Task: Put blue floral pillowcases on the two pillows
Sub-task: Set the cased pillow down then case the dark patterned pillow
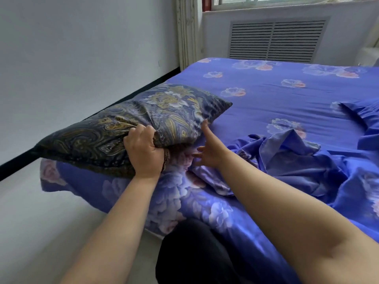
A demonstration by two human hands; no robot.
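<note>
Both bare forearms are reaching forward. The left hand (pixel 143 149) is curling its fingers tight and gripping a fold of cloth, knuckles up, with a beaded band at its wrist. The right hand (pixel 207 150) is stretching out open, fingers spread and straight, forefinger pointing forward.

Pillowcase (pixel 359 121) cut by right edge

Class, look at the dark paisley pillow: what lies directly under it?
The paisley pillow, gripped by the left hand, rests on a blue floral pillow. How far that lower pillow reaches beneath is covered.
</note>
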